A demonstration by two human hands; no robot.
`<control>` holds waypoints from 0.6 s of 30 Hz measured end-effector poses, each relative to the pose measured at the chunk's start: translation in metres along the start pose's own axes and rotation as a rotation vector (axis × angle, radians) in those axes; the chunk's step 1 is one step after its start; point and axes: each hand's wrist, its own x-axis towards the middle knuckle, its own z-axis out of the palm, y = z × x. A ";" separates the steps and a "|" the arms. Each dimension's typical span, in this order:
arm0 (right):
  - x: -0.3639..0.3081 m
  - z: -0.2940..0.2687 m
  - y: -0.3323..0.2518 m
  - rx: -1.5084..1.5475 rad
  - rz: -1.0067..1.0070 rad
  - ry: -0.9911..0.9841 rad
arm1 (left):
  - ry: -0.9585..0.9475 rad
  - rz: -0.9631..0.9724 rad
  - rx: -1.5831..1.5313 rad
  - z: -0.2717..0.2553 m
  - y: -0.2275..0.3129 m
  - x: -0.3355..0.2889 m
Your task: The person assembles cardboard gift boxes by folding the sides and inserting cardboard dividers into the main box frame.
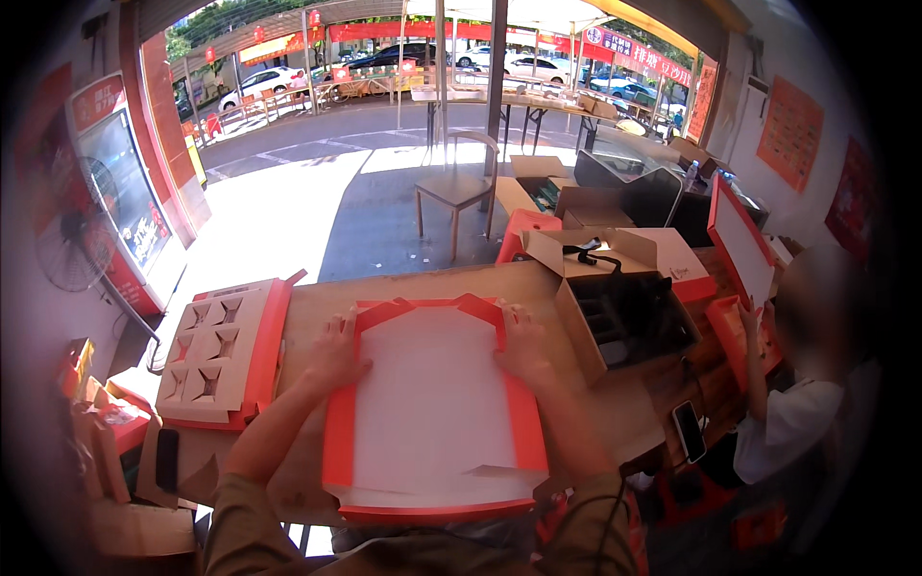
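Nearest you: your forearms, in olive-brown sleeves [252,518], enter from lower edge. Obs.: red-and-white tray [432,394] lies open side up on brown table [413,283], directly in front of you, btwn your arms; a white fold shows nr its R near corner, and both far corners are angled. Your L hand [336,350] is clamped on the tray's L wall toward the far end, thumb inward; your R hand [523,346] is clamped on the R wall, approx. opp.; firmness of either hold can't be told. To your L: dark slim item [167,459], then cdbd insert [206,350] w/ six cut-outs, red along its R side. To your R: phone [689,430] nr the table edge; beyond it, open cdbd box [591,326] w/ black contents. Farther R, co-worker in white top [797,427] has a hand on red piece [740,341]; red-edged white panel [741,240] stands tilted behind it. Past the table: red stool [523,230], chair [456,182], glass-door fridge [130,197] at L, and, farthest, parked cars [264,86] outdoors
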 end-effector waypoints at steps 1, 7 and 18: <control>-0.004 0.001 0.003 0.060 0.005 0.051 | -0.028 -0.050 -0.039 -0.004 -0.002 -0.003; -0.017 0.008 0.015 0.294 0.001 0.179 | 0.008 -0.155 -0.229 0.035 -0.048 -0.009; -0.023 0.018 0.043 1.222 0.256 0.269 | 0.053 -0.245 -0.940 -0.003 -0.059 -0.023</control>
